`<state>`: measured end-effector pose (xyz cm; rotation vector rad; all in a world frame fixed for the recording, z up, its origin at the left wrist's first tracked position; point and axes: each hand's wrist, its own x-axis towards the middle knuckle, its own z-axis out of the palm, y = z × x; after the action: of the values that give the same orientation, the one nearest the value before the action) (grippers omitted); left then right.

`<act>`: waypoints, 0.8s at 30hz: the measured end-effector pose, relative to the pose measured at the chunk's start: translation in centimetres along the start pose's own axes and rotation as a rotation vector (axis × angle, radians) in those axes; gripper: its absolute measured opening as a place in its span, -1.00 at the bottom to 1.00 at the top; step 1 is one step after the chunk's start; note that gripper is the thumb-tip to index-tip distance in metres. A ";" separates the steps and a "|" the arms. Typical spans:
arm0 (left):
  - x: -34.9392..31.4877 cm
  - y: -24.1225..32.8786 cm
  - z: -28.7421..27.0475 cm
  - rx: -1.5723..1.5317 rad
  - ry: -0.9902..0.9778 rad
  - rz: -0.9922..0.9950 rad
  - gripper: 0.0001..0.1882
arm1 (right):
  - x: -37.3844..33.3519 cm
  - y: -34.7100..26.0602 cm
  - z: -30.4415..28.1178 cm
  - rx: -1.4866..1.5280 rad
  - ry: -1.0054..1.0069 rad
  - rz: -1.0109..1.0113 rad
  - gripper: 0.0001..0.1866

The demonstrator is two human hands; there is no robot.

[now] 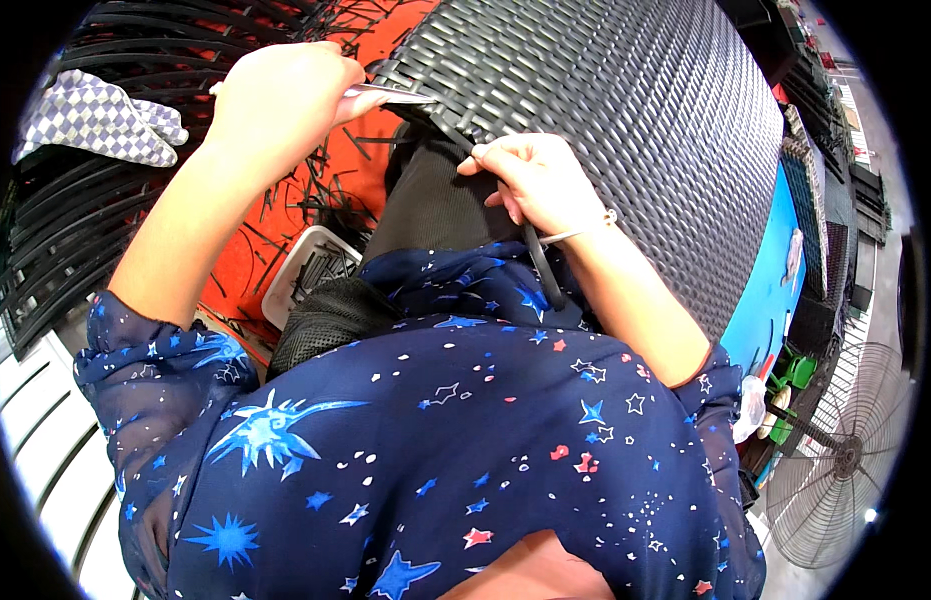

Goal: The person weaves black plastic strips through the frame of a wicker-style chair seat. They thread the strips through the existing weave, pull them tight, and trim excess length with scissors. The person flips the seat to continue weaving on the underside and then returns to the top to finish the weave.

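- Wickerwork [625, 120], black and glossy, spreads out beyond both hands.
- Left hand [285, 95], just left of the wickerwork's near corner, is closed around a silver pointed tool [400, 96] — its tip at the woven edge.
- Right hand [540, 180], by the wickerwork's near edge, pinches a black strip [541, 265] between thumb and forefinger — one end dangling below.
- Checked glove [100, 118] lies well left of the wickerwork; a fan [845, 457] stands off to its right.
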<state>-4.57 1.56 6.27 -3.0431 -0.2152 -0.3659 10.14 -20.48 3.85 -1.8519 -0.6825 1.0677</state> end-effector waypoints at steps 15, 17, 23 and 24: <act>-1.6 -0.1 4.6 -0.639 0.001 -0.333 -0.68 | -0.7 -0.6 -0.4 -0.137 0.195 -0.020 -0.78; -1.8 -0.3 4.8 -0.653 0.014 -0.308 -0.69 | -1.2 -1.0 -0.9 -0.692 0.354 -0.374 -0.78; -1.8 -0.4 4.8 -0.620 0.005 -0.294 -0.67 | -2.1 -7.8 -4.6 -0.712 0.141 -0.924 -0.88; -1.9 -0.5 4.8 -0.617 0.011 -0.297 -0.67 | -1.9 -8.3 -4.6 -0.464 0.103 -0.859 -0.88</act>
<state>-5.39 2.16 1.14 -3.6132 -0.6735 -0.5578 12.99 -19.88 13.09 -1.6656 -1.5689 0.2560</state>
